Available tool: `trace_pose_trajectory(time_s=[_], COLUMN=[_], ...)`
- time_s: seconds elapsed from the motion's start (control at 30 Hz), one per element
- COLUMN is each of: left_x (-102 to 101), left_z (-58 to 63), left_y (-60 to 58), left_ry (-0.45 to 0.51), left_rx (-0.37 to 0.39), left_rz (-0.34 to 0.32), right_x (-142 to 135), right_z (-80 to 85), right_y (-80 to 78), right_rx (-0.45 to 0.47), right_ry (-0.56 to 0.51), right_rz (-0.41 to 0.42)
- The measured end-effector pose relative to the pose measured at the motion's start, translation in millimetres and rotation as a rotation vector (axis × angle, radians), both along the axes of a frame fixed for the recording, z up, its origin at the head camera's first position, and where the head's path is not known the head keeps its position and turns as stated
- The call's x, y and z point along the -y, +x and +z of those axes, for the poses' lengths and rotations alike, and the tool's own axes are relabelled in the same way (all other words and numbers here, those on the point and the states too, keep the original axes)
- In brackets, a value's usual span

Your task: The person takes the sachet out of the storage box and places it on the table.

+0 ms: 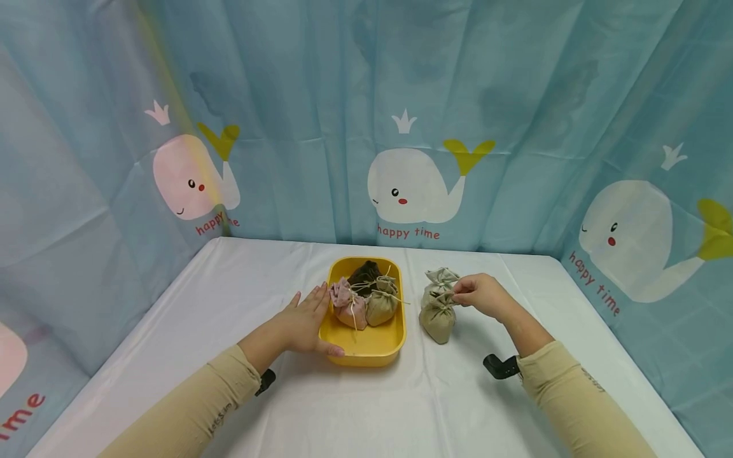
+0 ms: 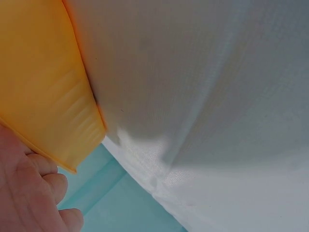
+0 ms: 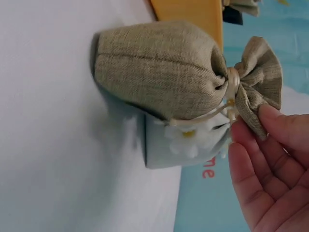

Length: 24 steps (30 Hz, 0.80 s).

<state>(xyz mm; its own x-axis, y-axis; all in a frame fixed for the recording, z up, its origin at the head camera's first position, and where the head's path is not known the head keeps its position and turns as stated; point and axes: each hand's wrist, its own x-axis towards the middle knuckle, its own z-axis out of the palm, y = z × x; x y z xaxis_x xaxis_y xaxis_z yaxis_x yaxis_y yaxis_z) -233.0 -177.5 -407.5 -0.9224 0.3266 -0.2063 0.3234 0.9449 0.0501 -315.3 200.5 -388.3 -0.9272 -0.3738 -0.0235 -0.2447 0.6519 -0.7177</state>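
A yellow plastic basin [image 1: 369,361] stands on the white-covered table. Against its left rim rests my left hand [image 1: 303,322], fingers straight and thumb at the near corner. Inside lie drawstring pouches: a pink one [image 1: 352,313], a dark one [image 1: 364,275] and an olive-tan one [image 1: 382,308]. My right hand [image 1: 485,296] pinches the gathered top of a tan drawstring pouch [image 3: 159,70] between thumb and fingers. That pouch stands upright right of the basin. Close behind it is a pale grey-green pouch [image 1: 441,277], its white fabric flower [image 3: 186,140] showing in the right wrist view.
The white tablecloth [image 1: 366,413] reaches back to a blue curtain [image 1: 321,95] printed with whales. Black wrist-camera mounts [image 1: 501,367] stick out at both sleeves. The pouches' cords hang over the basin's right rim.
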Motion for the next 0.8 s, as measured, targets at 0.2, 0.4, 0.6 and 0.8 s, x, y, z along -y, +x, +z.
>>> trace_pose_trajectory(time_s=[0.2, 0.4, 0.6, 0.8], left_x=[0.0, -0.2, 0.3, 0.1], left_z=[1.4, 2.1, 0.0, -1.0], left_y=[0.7, 2.0, 0.4, -1.3], left_ry=[-0.008, 0.004, 0.011, 0.01], left_rx=[0.003, 0.009, 0.004, 0.003], left_rz=[0.0, 0.007, 0.003, 0.005], right_x=[-2.4, -3.2, -3.7, -5.0], right_z=[-3.8, -7.2, -0.2, 6.5], right_y=[-3.0, -6.0, -4.0, -2.5], right_rx=[0.031, 0.055, 0.06, 0.047], right_ry=[-0.003, -0.016, -0.022, -0.006], right_rz=[-0.01, -0.012, 0.01, 0.024])
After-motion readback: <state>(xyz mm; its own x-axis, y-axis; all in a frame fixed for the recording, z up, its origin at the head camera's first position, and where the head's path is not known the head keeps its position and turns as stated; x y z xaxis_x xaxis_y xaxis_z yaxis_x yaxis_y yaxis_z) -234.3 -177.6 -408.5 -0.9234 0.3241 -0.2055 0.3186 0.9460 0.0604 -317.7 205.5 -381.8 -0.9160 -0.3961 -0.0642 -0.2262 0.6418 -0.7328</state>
